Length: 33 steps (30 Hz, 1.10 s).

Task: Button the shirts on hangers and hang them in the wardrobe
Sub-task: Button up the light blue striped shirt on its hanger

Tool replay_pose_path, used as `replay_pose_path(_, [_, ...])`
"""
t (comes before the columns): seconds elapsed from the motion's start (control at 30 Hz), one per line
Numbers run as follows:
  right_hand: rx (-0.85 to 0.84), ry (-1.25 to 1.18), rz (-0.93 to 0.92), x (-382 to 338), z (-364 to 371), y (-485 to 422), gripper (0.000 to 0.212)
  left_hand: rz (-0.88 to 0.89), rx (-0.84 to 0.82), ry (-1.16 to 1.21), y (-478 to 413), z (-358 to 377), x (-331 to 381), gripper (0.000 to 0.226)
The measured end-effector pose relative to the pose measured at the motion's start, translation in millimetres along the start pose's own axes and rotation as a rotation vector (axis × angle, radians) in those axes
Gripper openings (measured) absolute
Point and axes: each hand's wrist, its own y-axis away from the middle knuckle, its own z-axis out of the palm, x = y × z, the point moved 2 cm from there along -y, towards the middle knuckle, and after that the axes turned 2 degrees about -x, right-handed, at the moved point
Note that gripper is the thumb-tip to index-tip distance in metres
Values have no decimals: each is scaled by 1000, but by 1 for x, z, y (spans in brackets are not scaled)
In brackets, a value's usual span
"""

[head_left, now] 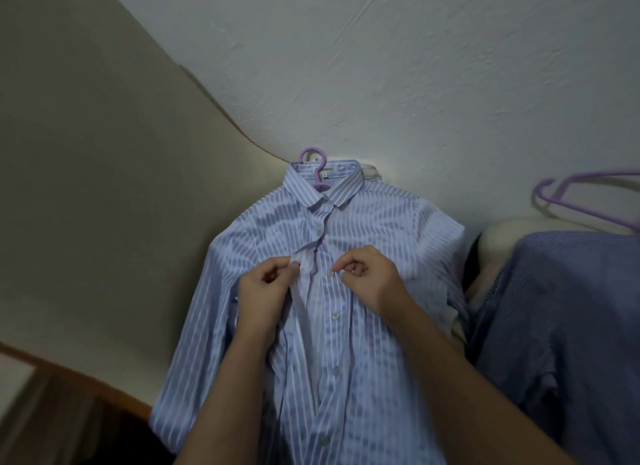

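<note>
Shirt: A light blue striped shirt (pixel 374 222) hangs front-out against a white textured wall (pixel 415 66), in the middle of the view.
Hanger: A lilac hanger (pixel 312 156) carries it; only the hook shows above the collar.
Front: Closed near the collar. Lower down the two edges lie apart, with a row of buttons down one edge.
Left hand: The left hand (pixel 263 291) pinches the buttonhole edge at chest height.
Right hand: The right hand (pixel 370 277) pinches the opposite edge just beside a small button (pixel 330 273), fingers curled.
Hands: Near each other, not touching.
Right side: A darker blue shirt (pixel 571 309) sits below a second lilac hanger (pixel 581 194).
Left side: A beige surface (pixel 86 153) meets the wall.
</note>
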Motion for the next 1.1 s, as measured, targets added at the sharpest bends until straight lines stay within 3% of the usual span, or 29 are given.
replay_pose_path(0.1, [-10,51,32,-2,4,-1,12,-15,-42,-35,-4,0,2,8])
replay_pose_path(0.4, [-34,85,133,-2,12,-10,20,100,-64,-199,-3,12,-3,30])
replay_pose_path(0.6, [-101,4,167,-6,19,-14,26,236,161,-329,5,23,-10,12])
replay_pose_path(0.73, [-104,-58,186,-6,18,-11,25,253,141,-339,5,24,-8,12])
replay_pose_path(0.87, [-123,-138,183,-8,16,-9,8,254,100,-315,5,24,-10,4])
replay_pose_path(0.97, [-114,-232,175,-11,15,-7,14,225,76,-314,-1,20,-17,14])
replay_pose_path(1.1, [-69,-370,148,-14,10,-3,6,279,112,-458,3,23,-12,13])
